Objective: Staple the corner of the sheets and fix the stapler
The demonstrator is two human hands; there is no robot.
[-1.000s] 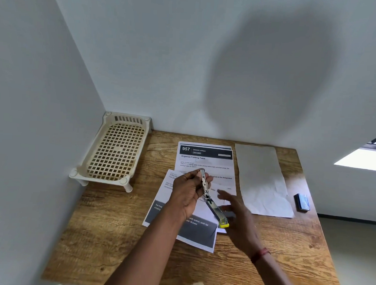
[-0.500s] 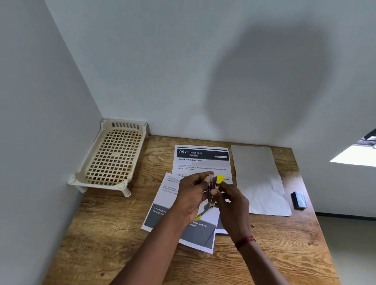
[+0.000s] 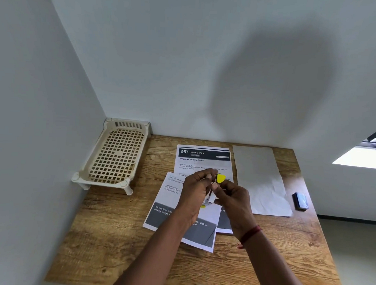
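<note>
My left hand [image 3: 194, 188] grips a small metal stapler [image 3: 220, 178] with yellow ends, held upright above the printed sheets. My right hand [image 3: 232, 196] pinches the same stapler from the right, fingertips meeting the left hand's. A yellow tip shows above the fingers and another yellow bit [image 3: 202, 206] below them; the metal body is mostly hidden by the fingers. Under the hands lie overlapping printed sheets [image 3: 203, 158] on the wooden table [image 3: 118, 236].
A cream plastic lattice tray [image 3: 115, 158] on short legs stands in the back-left corner against the walls. A blank creased sheet [image 3: 258, 177] lies to the right, and a small dark box [image 3: 300, 201] sits near the table's right edge.
The stapler went from slanting in my left hand to standing upright. My right hand came up from beside it and now pinches it together with the left.
</note>
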